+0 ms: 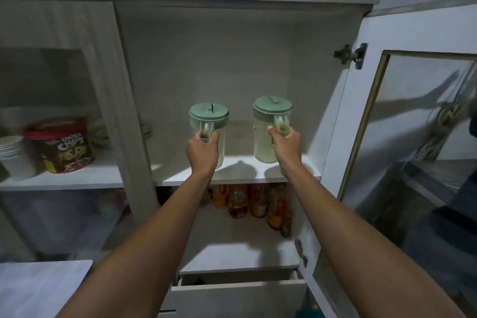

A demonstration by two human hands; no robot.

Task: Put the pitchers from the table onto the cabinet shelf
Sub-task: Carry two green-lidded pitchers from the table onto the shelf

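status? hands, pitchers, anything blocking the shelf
Left hand shut on left pitcher, right hand shut on right pitcher. Both over cabinet shelf. Nothing blocking; door open.

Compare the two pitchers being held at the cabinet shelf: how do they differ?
The left pitcher sits lower in the frame; the right pitcher is higher. The left hand hides most of its pitcher's body; the right hand leaves its pitcher's body showing. Both have green lids.

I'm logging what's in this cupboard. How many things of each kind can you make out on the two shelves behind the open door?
Pitchers with green lids: 2, left pitcher and right pitcher, one in each hand
Bottles on the lower shelf: at least 5, bunched, exact count unclear
Total: at least 7
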